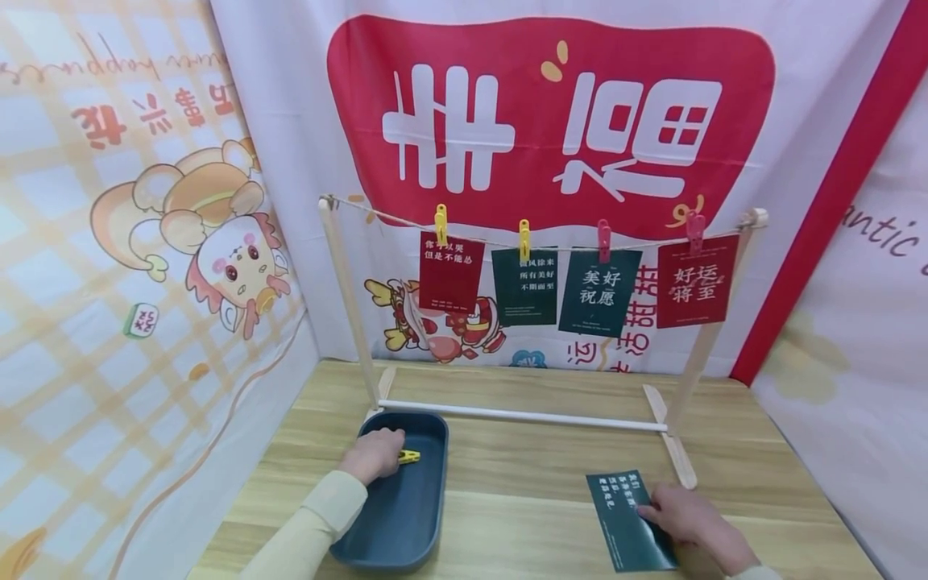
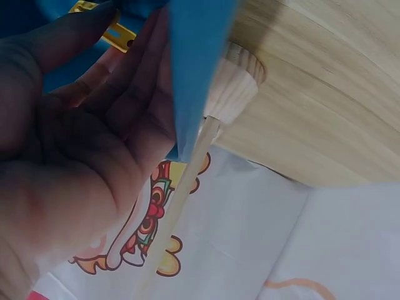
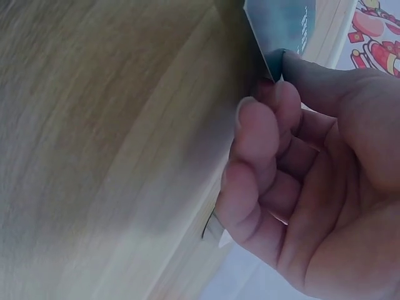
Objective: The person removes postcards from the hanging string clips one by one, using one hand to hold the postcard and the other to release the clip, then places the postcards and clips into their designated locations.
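My left hand (image 1: 374, 455) reaches into a dark blue rectangular bin (image 1: 443, 491) and pinches a yellow clothespin (image 1: 409, 457). In the left wrist view the clothespin (image 2: 119, 36) shows between the thumb and fingers, and its far end is hidden. My right hand (image 1: 689, 515) pinches the right edge of a green card (image 1: 623, 524) with white lettering, low over the table. The right wrist view has thumb and index finger on a corner of this card (image 3: 290, 28), the other fingers curled below.
Behind the hands stands a wooden frame (image 1: 685, 379) with a string across its top. Yellow and pink clothespins hold a red card (image 1: 451, 278), two green cards (image 1: 598, 302) and another red card (image 1: 696, 302). A white rod (image 1: 522, 416) joins the feet. Printed cloth surrounds the wooden table (image 1: 507, 483).
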A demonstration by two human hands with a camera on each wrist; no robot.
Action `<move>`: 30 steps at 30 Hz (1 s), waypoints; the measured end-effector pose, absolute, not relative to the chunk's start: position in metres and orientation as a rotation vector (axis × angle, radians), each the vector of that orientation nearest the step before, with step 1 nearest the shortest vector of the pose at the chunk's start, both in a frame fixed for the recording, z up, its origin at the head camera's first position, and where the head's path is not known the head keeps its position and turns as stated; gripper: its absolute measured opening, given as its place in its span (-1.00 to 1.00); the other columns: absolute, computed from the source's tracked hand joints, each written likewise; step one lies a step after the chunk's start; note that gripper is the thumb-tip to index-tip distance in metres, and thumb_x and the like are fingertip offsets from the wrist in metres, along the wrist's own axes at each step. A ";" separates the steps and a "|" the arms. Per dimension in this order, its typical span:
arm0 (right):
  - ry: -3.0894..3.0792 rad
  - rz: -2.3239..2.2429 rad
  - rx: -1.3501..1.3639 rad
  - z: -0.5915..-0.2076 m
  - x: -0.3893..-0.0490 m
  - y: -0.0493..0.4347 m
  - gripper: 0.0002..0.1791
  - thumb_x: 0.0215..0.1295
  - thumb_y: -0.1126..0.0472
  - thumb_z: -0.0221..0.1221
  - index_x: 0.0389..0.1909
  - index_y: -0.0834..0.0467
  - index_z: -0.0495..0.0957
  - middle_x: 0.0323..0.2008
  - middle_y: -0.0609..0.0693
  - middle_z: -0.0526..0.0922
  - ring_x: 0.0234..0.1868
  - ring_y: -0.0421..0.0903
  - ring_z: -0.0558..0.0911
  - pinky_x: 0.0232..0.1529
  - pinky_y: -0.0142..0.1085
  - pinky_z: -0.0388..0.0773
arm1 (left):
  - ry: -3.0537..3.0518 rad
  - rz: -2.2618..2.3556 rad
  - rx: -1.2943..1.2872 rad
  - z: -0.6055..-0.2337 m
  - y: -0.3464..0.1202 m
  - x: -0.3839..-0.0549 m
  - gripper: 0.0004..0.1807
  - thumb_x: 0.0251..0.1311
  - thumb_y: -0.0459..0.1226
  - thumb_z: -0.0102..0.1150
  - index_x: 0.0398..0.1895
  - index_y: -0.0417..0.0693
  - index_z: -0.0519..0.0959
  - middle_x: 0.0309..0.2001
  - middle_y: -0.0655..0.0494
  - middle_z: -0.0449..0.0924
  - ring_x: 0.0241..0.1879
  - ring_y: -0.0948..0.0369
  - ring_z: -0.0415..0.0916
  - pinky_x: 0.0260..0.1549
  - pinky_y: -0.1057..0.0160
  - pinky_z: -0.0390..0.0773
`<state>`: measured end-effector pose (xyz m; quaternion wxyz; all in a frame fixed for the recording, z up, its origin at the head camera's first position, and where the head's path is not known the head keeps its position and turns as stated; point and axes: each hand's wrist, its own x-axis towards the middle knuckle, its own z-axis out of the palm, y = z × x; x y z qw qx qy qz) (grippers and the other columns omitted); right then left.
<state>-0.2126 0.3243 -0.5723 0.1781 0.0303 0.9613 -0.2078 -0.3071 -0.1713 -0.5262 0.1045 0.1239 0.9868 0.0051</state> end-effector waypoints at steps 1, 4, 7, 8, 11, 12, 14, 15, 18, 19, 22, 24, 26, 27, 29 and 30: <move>2.721 -0.583 0.084 -0.573 -0.212 0.324 -0.70 0.30 -0.04 0.21 -0.46 0.08 0.49 -0.63 -0.03 0.47 -0.65 -0.12 0.44 -0.61 -0.34 0.33 | 2.909 0.003 0.365 -0.527 -0.171 -0.307 -0.72 0.15 -0.39 0.23 -0.05 -0.17 0.55 -0.21 -0.16 0.60 -0.35 0.04 0.49 -0.31 -0.03 0.55; 2.725 -0.568 0.085 -0.573 -0.212 0.324 -0.70 0.30 -0.04 0.21 -0.50 0.07 0.49 -0.65 -0.03 0.48 -0.67 -0.13 0.45 -0.62 -0.34 0.32 | 2.906 -0.026 0.356 -0.528 -0.171 -0.308 -0.75 0.15 -0.38 0.25 -0.09 -0.15 0.55 -0.25 -0.13 0.60 -0.38 0.05 0.47 -0.33 -0.01 0.55; 2.734 -0.547 0.066 -0.573 -0.213 0.322 -0.69 0.31 -0.04 0.20 -0.51 0.07 0.50 -0.65 -0.04 0.48 -0.65 -0.13 0.45 -0.60 -0.33 0.33 | 2.915 -0.052 0.360 -0.528 -0.171 -0.308 -0.79 0.12 -0.38 0.28 -0.16 -0.14 0.56 -0.32 -0.11 0.58 -0.43 0.05 0.44 -0.39 0.01 0.54; 2.741 -0.538 0.059 -0.573 -0.213 0.322 -0.68 0.31 -0.05 0.20 -0.51 0.07 0.50 -0.65 -0.04 0.48 -0.64 -0.13 0.45 -0.59 -0.32 0.33 | 2.915 -0.057 0.358 -0.529 -0.170 -0.308 -0.80 0.11 -0.38 0.28 -0.18 -0.14 0.56 -0.34 -0.10 0.57 -0.44 0.05 0.43 -0.40 0.02 0.54; 2.764 -0.513 0.037 -0.572 -0.214 0.321 -0.68 0.30 -0.04 0.21 -0.54 0.07 0.50 -0.67 -0.04 0.47 -0.64 -0.12 0.45 -0.58 -0.31 0.32 | 2.916 -0.070 0.355 -0.529 -0.170 -0.307 -0.80 0.10 -0.38 0.30 -0.20 -0.13 0.56 -0.37 -0.08 0.55 -0.45 0.06 0.42 -0.42 0.03 0.53; 2.770 -0.508 0.036 -0.571 -0.213 0.321 -0.68 0.30 -0.03 0.22 -0.55 0.07 0.50 -0.68 -0.05 0.47 -0.65 -0.12 0.45 -0.57 -0.31 0.31 | 2.915 -0.073 0.354 -0.529 -0.169 -0.307 -0.80 0.10 -0.37 0.30 -0.20 -0.13 0.56 -0.37 -0.08 0.55 -0.45 0.06 0.42 -0.42 0.03 0.53; 2.774 -0.497 0.036 -0.570 -0.213 0.320 -0.68 0.28 -0.02 0.23 -0.56 0.06 0.49 -0.69 -0.05 0.46 -0.65 -0.13 0.44 -0.57 -0.31 0.30 | 2.913 -0.075 0.351 -0.529 -0.169 -0.306 -0.80 0.10 -0.37 0.30 -0.19 -0.13 0.56 -0.37 -0.08 0.55 -0.45 0.06 0.43 -0.41 0.02 0.53; 2.774 -0.492 0.040 -0.569 -0.213 0.320 -0.69 0.28 -0.01 0.24 -0.56 0.07 0.50 -0.68 -0.05 0.46 -0.64 -0.13 0.44 -0.57 -0.32 0.29 | 2.916 -0.076 0.355 -0.529 -0.169 -0.305 -0.80 0.10 -0.36 0.30 -0.19 -0.13 0.56 -0.37 -0.08 0.55 -0.45 0.06 0.43 -0.41 0.02 0.53; 2.795 -0.457 0.020 -0.566 -0.214 0.318 -0.70 0.25 -0.01 0.27 -0.53 0.08 0.49 -0.65 -0.05 0.45 -0.61 -0.12 0.43 -0.55 -0.31 0.28 | 2.926 -0.070 0.368 -0.527 -0.170 -0.303 -0.80 0.11 -0.34 0.30 -0.20 -0.14 0.55 -0.37 -0.10 0.55 -0.44 0.05 0.45 -0.42 0.00 0.54; 2.801 -0.438 0.016 -0.564 -0.215 0.317 -0.70 0.24 -0.01 0.28 -0.52 0.08 0.49 -0.64 -0.05 0.45 -0.60 -0.12 0.42 -0.54 -0.30 0.28 | 2.935 -0.066 0.377 -0.527 -0.170 -0.303 -0.80 0.11 -0.33 0.31 -0.21 -0.14 0.55 -0.37 -0.10 0.55 -0.45 0.05 0.45 -0.42 0.00 0.54; 2.822 -0.393 -0.012 -0.561 -0.217 0.315 -0.71 0.22 -0.01 0.29 -0.50 0.08 0.49 -0.61 -0.05 0.44 -0.57 -0.11 0.41 -0.52 -0.28 0.27 | 2.948 -0.040 0.382 -0.524 -0.170 -0.302 -0.74 0.13 -0.30 0.30 -0.12 -0.16 0.56 -0.33 -0.12 0.58 -0.42 0.05 0.48 -0.39 0.00 0.55; 2.816 -0.379 -0.015 -0.560 -0.219 0.314 -0.73 0.22 0.00 0.29 -0.50 0.07 0.50 -0.60 -0.05 0.44 -0.56 -0.11 0.41 -0.52 -0.28 0.27 | 2.955 -0.017 0.381 -0.522 -0.170 -0.303 -0.69 0.14 -0.28 0.30 -0.06 -0.18 0.56 -0.28 -0.14 0.60 -0.39 0.04 0.50 -0.35 -0.01 0.57; 2.801 -0.389 -0.028 -0.560 -0.220 0.313 -0.76 0.22 0.03 0.29 -0.49 0.06 0.51 -0.60 -0.05 0.45 -0.56 -0.11 0.42 -0.52 -0.28 0.27 | 2.955 0.003 0.381 -0.520 -0.171 -0.305 -0.65 0.16 -0.26 0.30 -0.01 -0.19 0.56 -0.24 -0.15 0.62 -0.36 0.03 0.53 -0.33 -0.02 0.58; 2.790 -0.394 -0.033 -0.560 -0.221 0.313 -0.77 0.23 0.04 0.29 -0.49 0.06 0.52 -0.60 -0.05 0.45 -0.56 -0.11 0.42 -0.52 -0.28 0.27 | 2.956 0.013 0.383 -0.519 -0.172 -0.305 -0.66 0.17 -0.26 0.29 -0.01 -0.20 0.56 -0.24 -0.16 0.62 -0.35 0.02 0.54 -0.32 -0.03 0.58; 2.766 -0.415 -0.033 -0.562 -0.222 0.313 -0.80 0.24 0.07 0.28 -0.50 0.05 0.53 -0.62 -0.05 0.46 -0.57 -0.12 0.43 -0.54 -0.30 0.26 | 2.958 0.025 0.383 -0.518 -0.173 -0.307 -0.67 0.19 -0.25 0.27 -0.01 -0.20 0.56 -0.26 -0.14 0.62 -0.35 0.02 0.55 -0.33 -0.03 0.58; 2.758 -0.421 -0.039 -0.562 -0.223 0.312 -0.80 0.25 0.08 0.27 -0.51 0.04 0.54 -0.63 -0.05 0.47 -0.58 -0.12 0.44 -0.55 -0.32 0.25 | 2.963 0.025 0.389 -0.517 -0.173 -0.308 -0.69 0.20 -0.26 0.26 -0.03 -0.20 0.56 -0.27 -0.14 0.62 -0.35 0.01 0.55 -0.34 -0.03 0.57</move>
